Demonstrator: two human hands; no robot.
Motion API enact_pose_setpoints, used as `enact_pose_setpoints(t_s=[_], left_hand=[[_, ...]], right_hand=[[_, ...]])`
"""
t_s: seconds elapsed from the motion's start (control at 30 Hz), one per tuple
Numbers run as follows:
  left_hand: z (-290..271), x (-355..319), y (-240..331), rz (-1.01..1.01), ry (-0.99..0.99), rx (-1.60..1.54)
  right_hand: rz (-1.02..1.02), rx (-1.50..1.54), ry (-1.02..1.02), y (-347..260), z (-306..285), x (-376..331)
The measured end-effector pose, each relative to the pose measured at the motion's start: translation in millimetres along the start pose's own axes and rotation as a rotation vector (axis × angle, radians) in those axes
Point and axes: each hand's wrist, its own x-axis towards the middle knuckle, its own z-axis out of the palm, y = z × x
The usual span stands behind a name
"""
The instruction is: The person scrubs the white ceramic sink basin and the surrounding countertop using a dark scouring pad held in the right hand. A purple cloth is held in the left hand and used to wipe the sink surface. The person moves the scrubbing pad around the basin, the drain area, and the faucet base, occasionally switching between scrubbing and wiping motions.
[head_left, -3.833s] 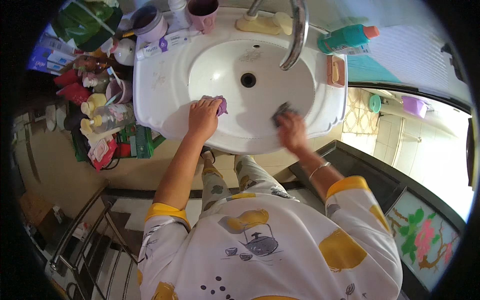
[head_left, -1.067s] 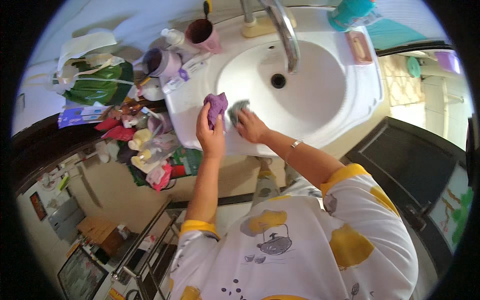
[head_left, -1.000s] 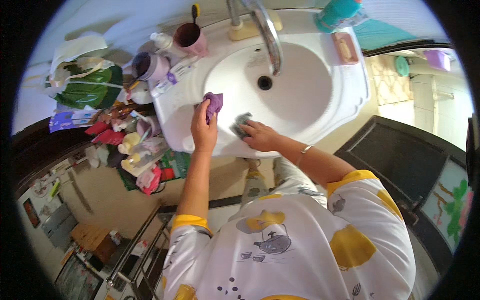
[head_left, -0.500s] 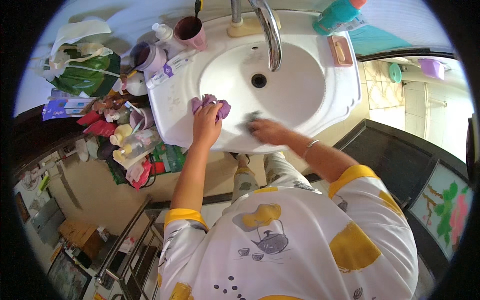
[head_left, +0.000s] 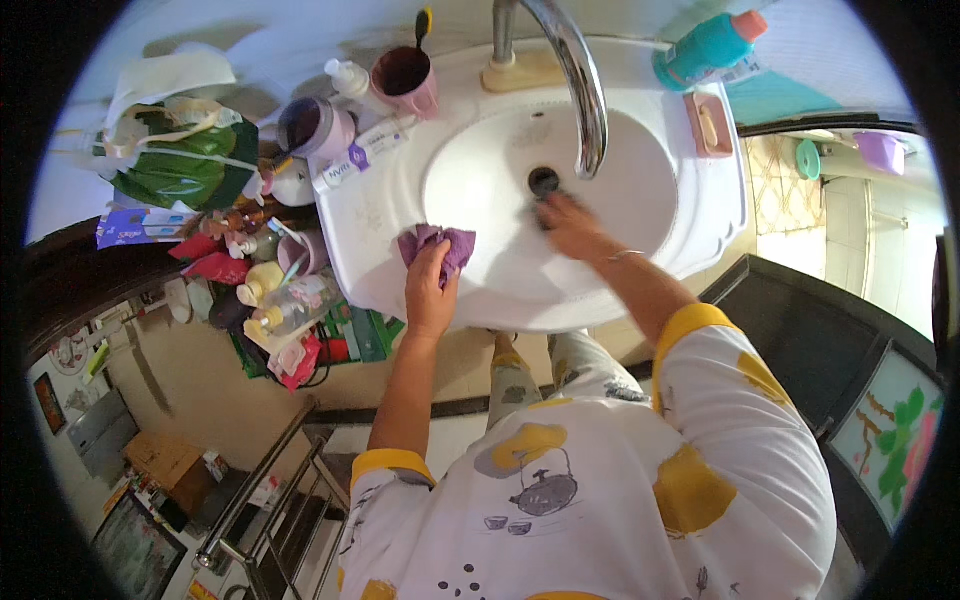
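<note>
My left hand [head_left: 430,290] grips a crumpled purple cloth [head_left: 440,243] on the front left rim of the white sink [head_left: 700,230]. Inside the basin, my right hand [head_left: 572,228] is blurred and lies flat just below the drain [head_left: 543,180]. A dark grey scrub pad [head_left: 546,212] shows under its fingertips. The chrome faucet [head_left: 585,90] arches over the basin above that hand.
On the rim stand a mauve mug with a toothbrush [head_left: 405,80], a toothpaste tube [head_left: 365,155], a purple jar [head_left: 315,125], a pink soap dish [head_left: 708,125] and a teal bottle [head_left: 705,45]. Bottles and packets [head_left: 280,300] crowd a shelf at the left. A metal rack [head_left: 270,500] stands below.
My right hand has slid the pad from the front rim up into the basin toward the drain. My left hand keeps the purple cloth at the front left rim.
</note>
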Motion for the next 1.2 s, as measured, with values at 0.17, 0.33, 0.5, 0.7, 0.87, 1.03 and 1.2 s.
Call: enact_pose_setpoints(t_s=[0.17,0.33,0.5,0.7,0.87,1.03,1.2], left_hand=[[1,-7,-5,-0.005,0.017,-0.032],[-4,-6,1,-0.135,0.073,-0.107],[-8,-18,2,-0.416,0.266,-0.416],[-6,-23,1,-0.47,0.312,-0.617],[1,-16,-1,-0.508,0.395,-0.675],[-5,-17,8,-0.582,0.364,-0.657],[1,-21,5,-0.469,0.315,-0.657]], right_hand=[[0.295,-0.179,0.304,35,-27,-3],[0.51,0.598,0.777,-99,3,127],[-0.254,0.567,0.474,-140,17,55],[-0.383,0.438,-0.105,-105,-3,-11],[0.058,1.085,0.836,-195,-21,119],[0.616,1.549,0.891,-81,-50,186],[0.657,1.175,0.898,-44,-13,186]])
